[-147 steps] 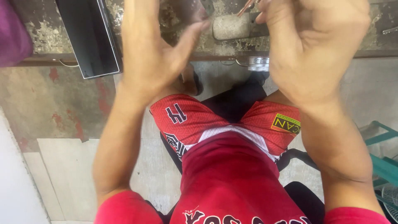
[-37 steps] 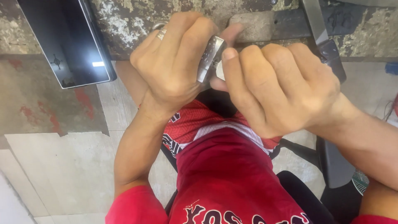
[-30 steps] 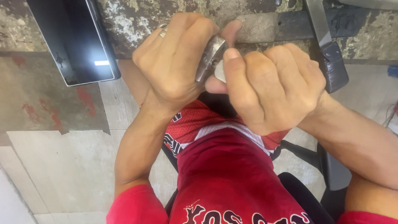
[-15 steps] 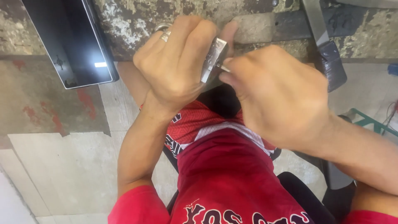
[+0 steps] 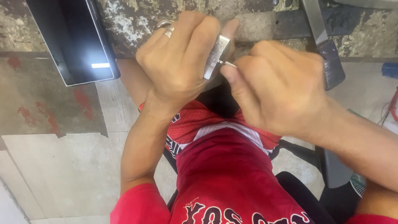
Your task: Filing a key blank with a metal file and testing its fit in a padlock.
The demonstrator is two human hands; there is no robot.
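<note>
My left hand [image 5: 180, 62] is closed around a small flat metal piece [image 5: 215, 56], silver and rectangular, held on edge between thumb and fingers. A ring sits on one of its fingers. My right hand [image 5: 277, 85] is curled tight beside it, pinching a thin metal pin or wire [image 5: 228, 63] whose tip touches the metal piece. Both hands hover just in front of the worn workbench edge [image 5: 265, 25], above my lap in red clothes. What lies inside the right fist is hidden.
A dark tablet-like device [image 5: 72, 39] lies on the bench at the left, overhanging the edge. A flat metal tool with a dark handle [image 5: 327, 54] lies on the bench at the right. Below are a stained concrete floor [image 5: 54, 166] and a black chair [image 5: 298, 191].
Earlier my hands were apart and open above the bench. Over the last second they stayed closed together; the right hand shifted slightly right, exposing the thin pin against the metal piece.
</note>
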